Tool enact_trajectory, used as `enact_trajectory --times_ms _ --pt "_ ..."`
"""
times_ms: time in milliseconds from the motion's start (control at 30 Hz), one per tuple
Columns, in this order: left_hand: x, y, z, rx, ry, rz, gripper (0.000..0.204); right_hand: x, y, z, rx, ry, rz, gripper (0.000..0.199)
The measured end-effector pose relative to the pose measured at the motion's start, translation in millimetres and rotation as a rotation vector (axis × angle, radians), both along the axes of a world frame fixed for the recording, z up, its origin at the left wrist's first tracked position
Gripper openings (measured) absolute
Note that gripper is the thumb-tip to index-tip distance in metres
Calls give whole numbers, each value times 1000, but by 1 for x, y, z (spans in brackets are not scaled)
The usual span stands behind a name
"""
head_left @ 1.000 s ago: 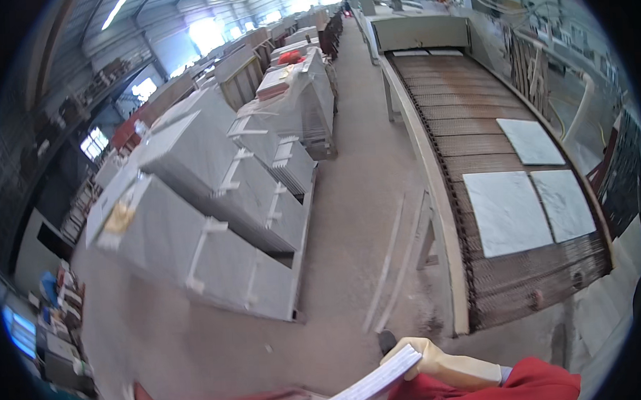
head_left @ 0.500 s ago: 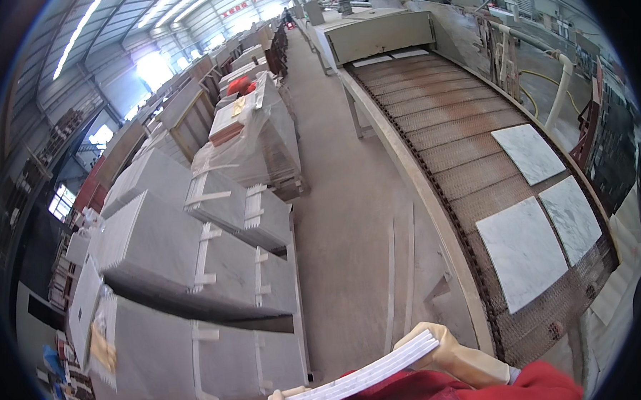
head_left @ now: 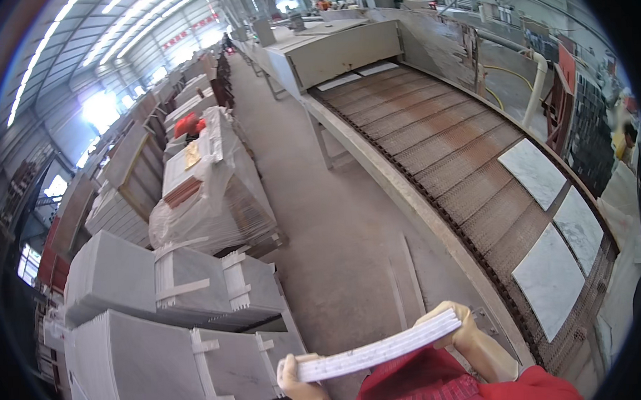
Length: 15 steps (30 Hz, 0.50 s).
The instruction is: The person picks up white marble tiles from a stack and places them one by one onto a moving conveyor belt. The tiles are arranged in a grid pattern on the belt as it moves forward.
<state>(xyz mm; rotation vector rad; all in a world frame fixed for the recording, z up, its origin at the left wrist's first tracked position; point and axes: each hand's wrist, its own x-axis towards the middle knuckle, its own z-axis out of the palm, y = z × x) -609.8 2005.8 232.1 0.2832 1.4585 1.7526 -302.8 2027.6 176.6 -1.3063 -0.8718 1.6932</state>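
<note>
A pair of gloved hands grips a stack of thin white slabs [head_left: 377,355] at its two ends, low in the view in front of the wearer's red clothing [head_left: 414,382]. The left hand [head_left: 300,378] is closed on the left end, fingers curled round it; the right hand [head_left: 463,327] is closed on the right end, which sits higher, so the stack slopes upward to the right. The slabs lie flush together, their pale edges facing the wearer.

Writing shows on the far wall, where two red signs [head_left: 204,22] carry short rows of characters, small and soft at this distance.

To the right runs a conveyor with a brown mesh belt [head_left: 432,138]. Near its close end lie three grey-veined white slabs [head_left: 551,281], just beside one another; two more pale pieces [head_left: 338,81] lie at the far end, by a beige panel [head_left: 350,54]. A white pipe [head_left: 537,90] and a yellow hose [head_left: 508,72] stand beyond the belt.

To the left, grey slabs [head_left: 152,364] stand on edge in rows, with white strips [head_left: 212,369] over them. Behind these is a load in clear plastic wrap [head_left: 217,215], with a bright red item [head_left: 186,125] on top
</note>
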Motion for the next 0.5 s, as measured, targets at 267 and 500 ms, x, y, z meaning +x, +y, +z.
enact_trajectory --times_ms 267,500 --pt "29 211 75 214 138 -331 34 12 140 98 544 -67 -209 39" --pt "108 421 125 416 212 -618 31 64 278 113 783 -211 -461 50"
